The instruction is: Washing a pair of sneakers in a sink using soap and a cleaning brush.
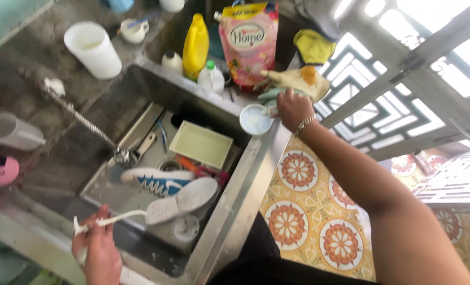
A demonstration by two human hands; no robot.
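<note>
1. The left hand (95, 253), at the sink's (235, 206) near rim, has its fingers clamped on a white brush handle (120, 217).
2. The brush reaches toward a white shoe (182, 200) lying sole-up in the sink, beside a blue-and-white shoe (155, 181).
3. The right arm stretches out straight; the right hand (294, 108) has its fingers closed on a small white cup (255, 120) at the sink's far corner.
4. Bottles and a pink pouch (249, 42) stand behind.

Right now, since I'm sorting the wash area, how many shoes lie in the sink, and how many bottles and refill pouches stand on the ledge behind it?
Shoes: 2
Bottles: 3
Pouches: 1
Total: 6
</note>
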